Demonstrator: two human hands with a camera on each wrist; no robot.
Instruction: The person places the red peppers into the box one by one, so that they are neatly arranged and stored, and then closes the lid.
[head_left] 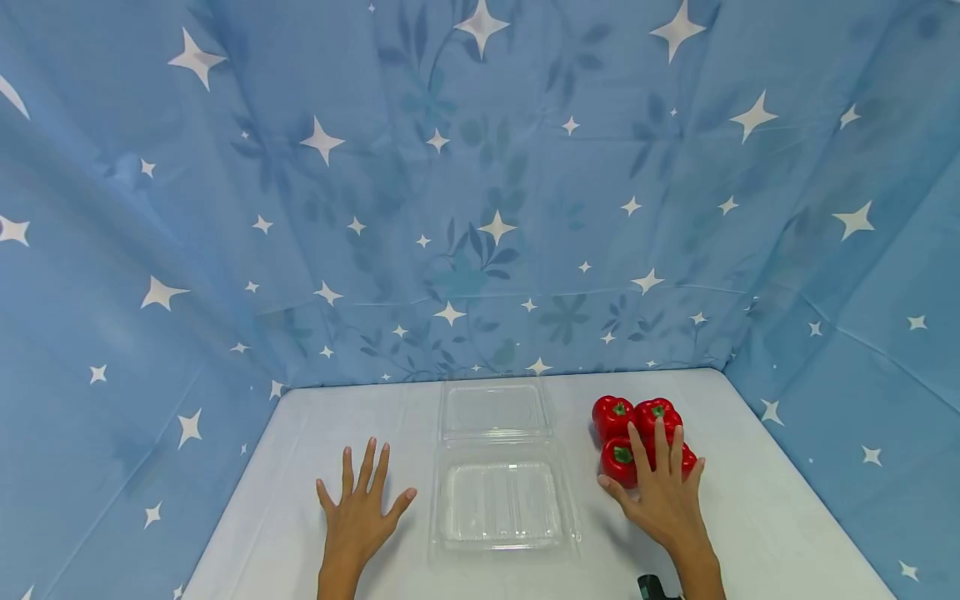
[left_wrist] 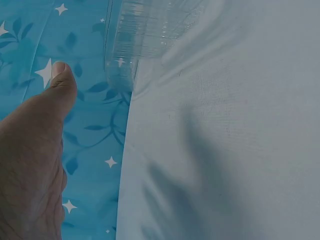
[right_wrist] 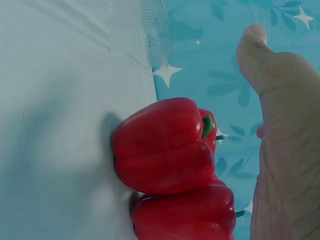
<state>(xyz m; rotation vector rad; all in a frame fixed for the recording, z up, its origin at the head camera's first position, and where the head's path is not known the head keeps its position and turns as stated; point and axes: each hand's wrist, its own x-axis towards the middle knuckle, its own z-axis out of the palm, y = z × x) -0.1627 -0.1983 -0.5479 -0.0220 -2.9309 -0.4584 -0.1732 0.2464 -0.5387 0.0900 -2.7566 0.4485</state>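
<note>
Several red bell peppers [head_left: 619, 460] with green stems stand in a cluster on the right part of the table. My right hand [head_left: 663, 500] hovers at their near side, fingers spread and straight, overlapping them in the head view; it grips nothing. In the right wrist view the thumb is raised apart from the nearest pepper [right_wrist: 165, 145]. A clear plastic clamshell container [head_left: 501, 504] lies unfolded in the middle, its lid [head_left: 495, 410] at the back. Left of it my left hand [head_left: 356, 521] is held over the table with fingers spread, holding nothing.
White cloth covers the table [head_left: 397, 417]. A blue curtain [head_left: 480, 275] with stars and leaves rises behind it and along both sides. At my right wrist a dark strap piece [head_left: 651, 587] shows.
</note>
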